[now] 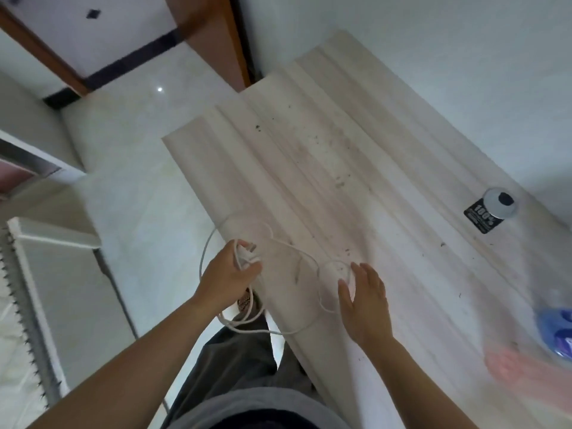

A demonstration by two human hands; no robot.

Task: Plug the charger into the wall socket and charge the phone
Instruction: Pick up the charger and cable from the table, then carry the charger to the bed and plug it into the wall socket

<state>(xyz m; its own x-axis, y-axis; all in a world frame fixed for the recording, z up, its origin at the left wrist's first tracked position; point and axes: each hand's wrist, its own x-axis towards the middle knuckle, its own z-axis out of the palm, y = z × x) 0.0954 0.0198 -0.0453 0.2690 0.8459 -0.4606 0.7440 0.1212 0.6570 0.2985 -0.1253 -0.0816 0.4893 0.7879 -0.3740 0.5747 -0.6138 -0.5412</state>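
Observation:
My left hand is closed around a white charger plug at the near left edge of a pale wooden table. The charger's white cable loops out over the table and hangs down past the edge in front of my legs. My right hand hovers with its fingers spread just right of a small round white object lying on the table, touching or nearly touching it. No phone or wall socket is visible.
A white-lidded jar with a black label stands at the table's far right by the wall. A blue packet and a blurred pink thing lie at the near right. Tiled floor, a door frame and white furniture lie to the left.

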